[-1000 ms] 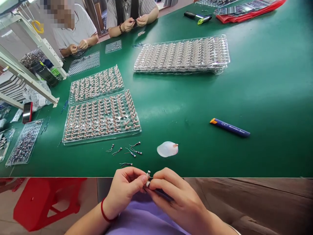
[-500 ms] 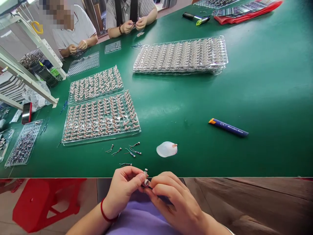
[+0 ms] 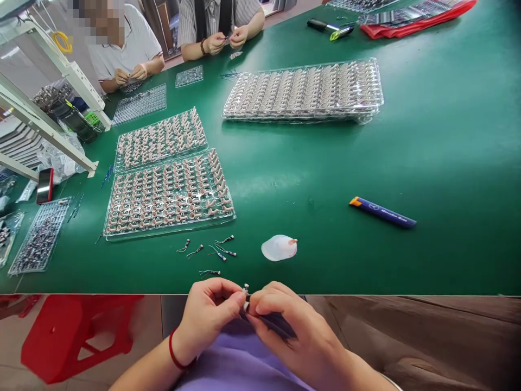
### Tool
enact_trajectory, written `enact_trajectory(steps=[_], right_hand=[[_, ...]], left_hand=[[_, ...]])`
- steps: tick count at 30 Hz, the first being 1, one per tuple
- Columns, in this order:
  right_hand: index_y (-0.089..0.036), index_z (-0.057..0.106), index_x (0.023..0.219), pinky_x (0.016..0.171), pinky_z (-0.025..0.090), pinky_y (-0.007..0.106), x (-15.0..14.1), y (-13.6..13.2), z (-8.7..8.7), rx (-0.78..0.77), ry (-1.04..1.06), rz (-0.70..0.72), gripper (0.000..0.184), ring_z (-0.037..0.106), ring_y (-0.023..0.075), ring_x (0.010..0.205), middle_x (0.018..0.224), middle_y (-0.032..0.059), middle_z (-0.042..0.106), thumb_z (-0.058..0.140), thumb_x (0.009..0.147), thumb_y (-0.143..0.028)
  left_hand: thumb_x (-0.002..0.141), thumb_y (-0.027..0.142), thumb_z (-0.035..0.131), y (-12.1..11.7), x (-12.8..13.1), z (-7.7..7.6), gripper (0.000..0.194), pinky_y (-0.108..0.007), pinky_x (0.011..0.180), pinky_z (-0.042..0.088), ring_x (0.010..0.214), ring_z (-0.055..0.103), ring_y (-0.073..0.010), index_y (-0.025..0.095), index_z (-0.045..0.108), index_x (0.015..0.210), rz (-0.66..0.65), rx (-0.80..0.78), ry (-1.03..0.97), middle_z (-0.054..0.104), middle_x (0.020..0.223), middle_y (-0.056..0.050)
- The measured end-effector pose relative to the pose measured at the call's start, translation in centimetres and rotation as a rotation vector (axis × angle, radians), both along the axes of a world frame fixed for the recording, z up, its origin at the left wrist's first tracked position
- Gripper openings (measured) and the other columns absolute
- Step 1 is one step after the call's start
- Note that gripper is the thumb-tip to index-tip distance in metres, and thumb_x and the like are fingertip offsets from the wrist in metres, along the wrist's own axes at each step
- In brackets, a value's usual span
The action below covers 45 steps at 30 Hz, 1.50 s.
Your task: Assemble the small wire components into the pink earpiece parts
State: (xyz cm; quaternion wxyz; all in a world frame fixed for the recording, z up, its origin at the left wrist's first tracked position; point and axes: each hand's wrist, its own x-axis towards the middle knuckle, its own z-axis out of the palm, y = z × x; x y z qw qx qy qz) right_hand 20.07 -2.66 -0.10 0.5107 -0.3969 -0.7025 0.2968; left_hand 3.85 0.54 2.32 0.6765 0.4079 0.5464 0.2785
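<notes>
Both hands meet at the near edge of the green table (image 3: 427,146): the left hand (image 3: 212,308) pinches a small pale part (image 3: 246,306) between thumb and forefinger, while the right hand (image 3: 295,320) has its fingertips drawn in close at the part's side, though whether they grip it or something finer is hidden. The step in hand looks to be close fingertip work on this one part, probably unfinished; the next move would call for the left pinch to hold firm and the right fingers to make small, even motions. Just beyond the hands lie loose wired pieces (image 3: 220,255), with a flat white piece (image 3: 277,248) to their right. Farther off, a clear tray (image 3: 163,228) bears rows of pinkish pieces, a blue stick (image 3: 385,212) lies well apart to the right, and past them sits a stack of filled trays (image 3: 303,89)
</notes>
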Motion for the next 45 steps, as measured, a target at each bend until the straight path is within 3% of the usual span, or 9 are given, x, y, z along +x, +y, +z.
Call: enact_trajectory(steps=[8,14,22,32,45], right_hand=[[-0.024,0.053,0.087,0.055,0.052,0.018,0.9,-0.3,0.9,-0.184,0.060,0.048,0.017,0.058,0.0108,0.059,0.072,-0.0025,0.060,0.058,0.082,-0.008],[-0.025,0.064,0.112,0.066,0.057,0.019,2.0,1.0,0.5,-0.162,0.077,-0.025,0.026,0.066,0.0125,0.072,0.083,0.0016,0.065,0.057,0.090,-0.013],[-0.023,0.068,0.095,0.063,0.056,0.018,1.8,0.8,0.0,-0.243,0.127,0.059,0.016,0.066,0.0116,0.069,0.081,0.0021,0.066,0.056,0.092,-0.013],[-0.024,0.067,0.095,0.061,0.055,0.020,1.5,0.4,-0.3,-0.283,0.234,0.089,0.015,0.065,0.0132,0.069,0.081,0.0027,0.065,0.057,0.091,-0.014],[-0.023,0.069,0.089,0.057,0.054,0.018,0.7,0.2,0.1,-0.276,0.277,0.059,0.012,0.064,0.0126,0.064,0.076,0.0021,0.065,0.059,0.091,-0.016]], left_hand=[[0.066,0.044,0.081,0.0,0.0,0.0,0.034,-0.022,0.058,0.046,0.057,0.057,-0.0107,0.014,0.066,0.070,-0.026,0.005,-0.057,0.067,0.064,-0.002],[0.070,0.047,0.079,0.0,-0.2,0.3,0.036,-0.022,0.059,0.047,0.063,0.062,-0.0125,0.014,0.064,0.074,-0.071,-0.037,-0.103,0.069,0.068,-0.004],[0.065,0.046,0.083,-0.1,-0.3,0.2,0.038,-0.020,0.056,0.048,0.058,0.060,-0.0094,0.012,0.070,0.076,-0.085,-0.085,-0.132,0.069,0.066,-0.003],[0.067,0.040,0.084,-0.5,-0.8,-0.2,0.029,-0.019,0.056,0.048,0.056,0.060,-0.0082,0.013,0.076,0.076,-0.084,-0.115,-0.202,0.072,0.066,-0.004],[0.065,0.039,0.085,-0.7,-0.4,0.7,0.027,-0.018,0.057,0.046,0.055,0.057,-0.0077,0.014,0.076,0.070,-0.046,-0.059,-0.186,0.070,0.062,-0.003]])
